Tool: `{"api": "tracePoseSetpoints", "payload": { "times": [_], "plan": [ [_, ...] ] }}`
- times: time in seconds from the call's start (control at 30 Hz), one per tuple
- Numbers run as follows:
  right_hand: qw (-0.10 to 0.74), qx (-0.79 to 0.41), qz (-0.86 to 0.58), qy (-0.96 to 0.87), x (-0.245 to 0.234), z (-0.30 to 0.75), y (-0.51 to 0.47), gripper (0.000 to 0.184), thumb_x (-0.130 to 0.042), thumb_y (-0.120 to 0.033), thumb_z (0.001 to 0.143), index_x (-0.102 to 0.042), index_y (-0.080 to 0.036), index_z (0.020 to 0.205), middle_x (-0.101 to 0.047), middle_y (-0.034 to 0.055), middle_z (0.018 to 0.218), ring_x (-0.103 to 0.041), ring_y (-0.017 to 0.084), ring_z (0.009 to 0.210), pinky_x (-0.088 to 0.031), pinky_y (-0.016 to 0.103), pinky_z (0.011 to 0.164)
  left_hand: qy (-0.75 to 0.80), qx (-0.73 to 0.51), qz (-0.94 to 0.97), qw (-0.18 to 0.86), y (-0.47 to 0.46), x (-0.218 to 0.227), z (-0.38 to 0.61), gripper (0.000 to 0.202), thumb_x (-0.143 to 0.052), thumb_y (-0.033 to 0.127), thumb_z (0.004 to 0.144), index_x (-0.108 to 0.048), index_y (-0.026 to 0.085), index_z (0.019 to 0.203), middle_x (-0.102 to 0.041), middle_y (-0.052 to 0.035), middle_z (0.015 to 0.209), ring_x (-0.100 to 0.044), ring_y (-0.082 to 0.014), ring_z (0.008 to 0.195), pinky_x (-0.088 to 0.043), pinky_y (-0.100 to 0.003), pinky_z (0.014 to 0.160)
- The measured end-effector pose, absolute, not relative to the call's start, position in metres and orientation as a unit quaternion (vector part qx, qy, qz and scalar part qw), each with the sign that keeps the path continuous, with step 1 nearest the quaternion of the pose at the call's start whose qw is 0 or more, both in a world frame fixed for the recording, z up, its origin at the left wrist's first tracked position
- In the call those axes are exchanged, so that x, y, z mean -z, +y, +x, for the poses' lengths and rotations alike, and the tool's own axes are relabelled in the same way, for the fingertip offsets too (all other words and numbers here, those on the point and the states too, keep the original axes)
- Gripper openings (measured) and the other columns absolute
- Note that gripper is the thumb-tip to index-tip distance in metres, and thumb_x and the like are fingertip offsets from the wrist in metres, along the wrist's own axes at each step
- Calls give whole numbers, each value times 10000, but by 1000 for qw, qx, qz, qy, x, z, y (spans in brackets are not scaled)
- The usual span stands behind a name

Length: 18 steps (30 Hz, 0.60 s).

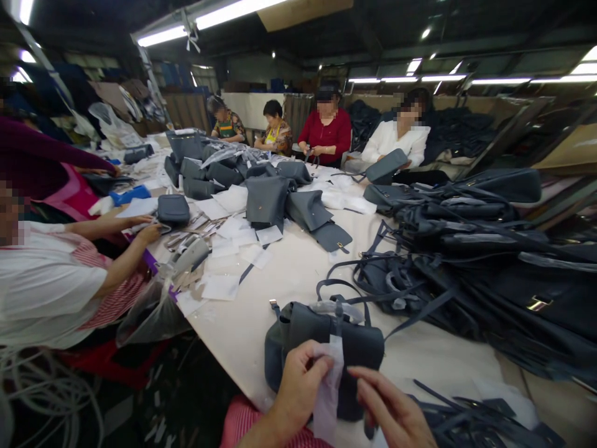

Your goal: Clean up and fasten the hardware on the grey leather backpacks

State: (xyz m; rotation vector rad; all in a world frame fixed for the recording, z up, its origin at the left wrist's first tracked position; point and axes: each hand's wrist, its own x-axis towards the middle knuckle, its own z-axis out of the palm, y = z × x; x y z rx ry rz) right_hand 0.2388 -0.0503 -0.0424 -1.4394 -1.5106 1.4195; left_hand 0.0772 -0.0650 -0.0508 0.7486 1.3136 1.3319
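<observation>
Smooth, rounded dark bag [361, 342] rests on flat pale table [224, 336]. Before bag: left hand [301, 386], thumb and finger pinched on thin, papery whitish strip [328, 404]. Right hand [392, 407] at bag's front, fingers loosely curled; whether it grips anything, cannot tell.

Our left hand [298, 382] bends its fingers [319, 350] inward, the thumb [319, 369] closing up to the forefinger in a pinch, while our left wrist [275, 420] slopes away below them and to their left. Just to the right of those fingers, and apart from them, we have our right hand [396, 410], forefinger [366, 375] pointing toward the left fingertips, the others curled underneath.
</observation>
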Motion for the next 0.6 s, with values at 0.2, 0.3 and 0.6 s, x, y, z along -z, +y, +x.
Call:
{"api": "tracePoseSetpoints", "payload": {
  "times": [0.2, 0.3, 0.6],
  "plan": [
    [287, -651, -488, -505, 24, 203, -10, 420, -755, -580, 641, -620, -186, 691, -459, -56, 569, -430, 104, 525, -364, 195, 440, 539, -545, 311, 562, -66, 51, 71, 363, -626, 460, 777, -541, 159, 592, -463, 19, 605, -399, -112, 571, -316, -241, 552],
    [284, -679, -468, -488, 30, 196, -10, 380, -732, -529, 707, -585, -182, 658, -461, -57, 591, -420, 96, 551, -390, 194, 492, 507, -554, 229, 619, -62, 57, 72, 416, -672, 539, 720, -524, 158, 643, -449, 36, 569, -366, -93, 532, -294, -232, 524],
    [309, -715, -435, -451, 39, 193, -13, 364, -779, -504, 672, -623, -183, 742, -495, -43, 636, -440, 108, 587, -423, 206, 519, 615, -589, 370, 372, -63, 51, 71, 59, -555, 145, 771, -545, 188, 732, -578, -25, 844, -526, -132, 701, -412, -242, 650]
  ]
}}
